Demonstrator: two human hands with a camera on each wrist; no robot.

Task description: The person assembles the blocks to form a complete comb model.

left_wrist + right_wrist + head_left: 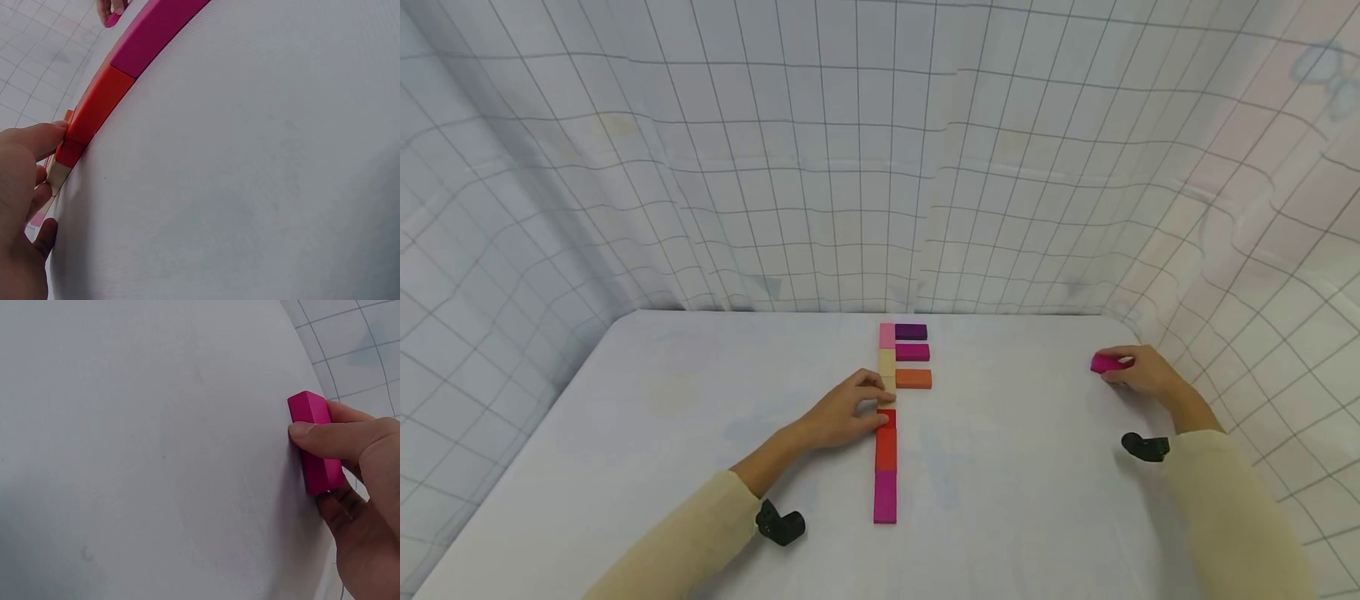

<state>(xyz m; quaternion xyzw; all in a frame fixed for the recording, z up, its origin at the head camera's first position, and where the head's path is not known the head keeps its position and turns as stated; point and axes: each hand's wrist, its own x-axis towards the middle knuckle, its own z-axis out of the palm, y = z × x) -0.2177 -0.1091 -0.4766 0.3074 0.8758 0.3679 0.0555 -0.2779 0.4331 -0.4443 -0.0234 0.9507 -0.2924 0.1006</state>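
Observation:
A line of coloured blocks runs away from the person along the table's middle. Nearest is a magenta block [885,497], then an orange-red block [886,450], a small red block [70,151], cream blocks [887,362] and a pink block [887,335]. My left hand [850,408] rests on this line from its left side, thumb at the red block and fingers at a cream one, partly covering both. Far to the right, my right hand [1146,372] pinches another magenta block [317,447] between thumb and fingers, close to the table's right edge.
Right of the line's far part, a purple block [912,332], a magenta block [913,352] and an orange block [913,379] stick out sideways, touching it. White table cloth [1015,500] lies beneath. Checked curtains [880,167] enclose the back and sides.

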